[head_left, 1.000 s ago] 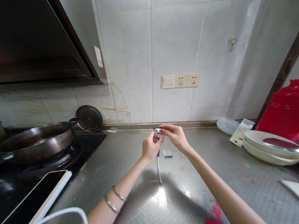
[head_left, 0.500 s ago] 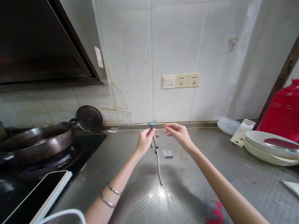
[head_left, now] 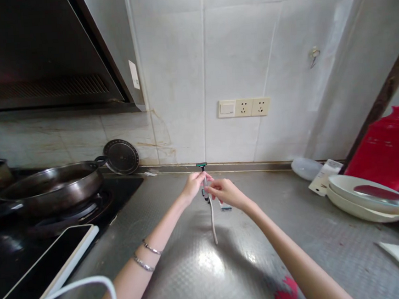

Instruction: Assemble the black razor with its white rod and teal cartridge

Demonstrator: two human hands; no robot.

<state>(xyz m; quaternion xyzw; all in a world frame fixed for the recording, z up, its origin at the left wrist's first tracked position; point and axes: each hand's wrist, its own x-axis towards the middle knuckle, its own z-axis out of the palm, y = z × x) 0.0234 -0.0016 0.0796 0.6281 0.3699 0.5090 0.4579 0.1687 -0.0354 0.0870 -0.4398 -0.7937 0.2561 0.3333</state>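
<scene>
A safety razor with a green-edged head stands upright above the counter, head at the top. My left hand pinches it just below the head. The fingers of my right hand are closed at the lower handle. Below them, a thin pale rod or cord runs over the counter toward me; its upper end is hidden close to the hands, and I cannot tell if it joins the razor. A small clear case with a dark green strip lies partly behind my right hand. A small dark green piece shows behind the razor.
A steel pan sits on the black stove at left, with a round perforated disc against the wall. A phone and white cable lie front left. Bowls and a red container stand at right. The metal counter lies between.
My right hand has moved left and down, from apart in the air to the razor's handle. The razor now stands more upright in my left hand, its head turned level.
</scene>
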